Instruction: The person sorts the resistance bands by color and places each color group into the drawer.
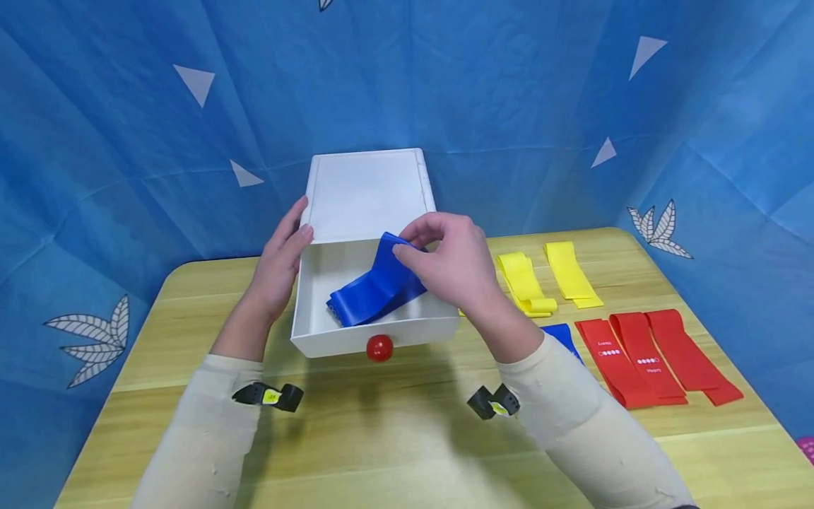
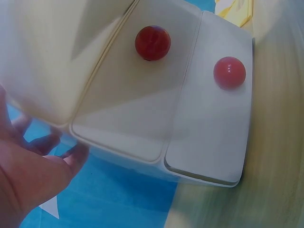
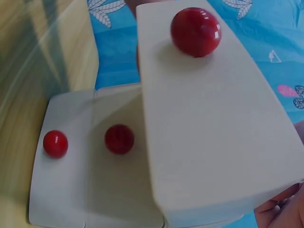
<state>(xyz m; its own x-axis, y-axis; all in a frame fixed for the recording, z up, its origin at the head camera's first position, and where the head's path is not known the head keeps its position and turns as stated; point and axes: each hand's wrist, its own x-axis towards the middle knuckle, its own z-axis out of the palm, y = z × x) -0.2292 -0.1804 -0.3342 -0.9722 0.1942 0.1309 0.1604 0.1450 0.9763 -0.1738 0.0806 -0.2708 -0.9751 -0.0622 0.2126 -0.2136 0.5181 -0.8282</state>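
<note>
A white drawer cabinet [image 1: 372,194] stands on the table with its top drawer [image 1: 365,344] pulled out. Inside that drawer lies a folded blue resistance band [image 1: 365,291], one end raised above the rim. My right hand [image 1: 451,258] pinches this raised end between thumb and fingers. At the cabinet's left side, my left hand [image 1: 280,258] rests with extended fingers along the wall and its thumb near the top front edge. The pulled-out drawer's red knob [image 3: 195,32] shows large in the right wrist view. Below it, two closed drawers [image 2: 209,128] carry red knobs.
Right of the cabinet lie yellow bands [image 1: 569,274] and several red bands [image 1: 649,360], some printed "Heavy". Another blue band [image 1: 562,339] is partly hidden by my right forearm. A blue patterned cloth [image 1: 509,106] hangs behind the wooden table [image 1: 362,452].
</note>
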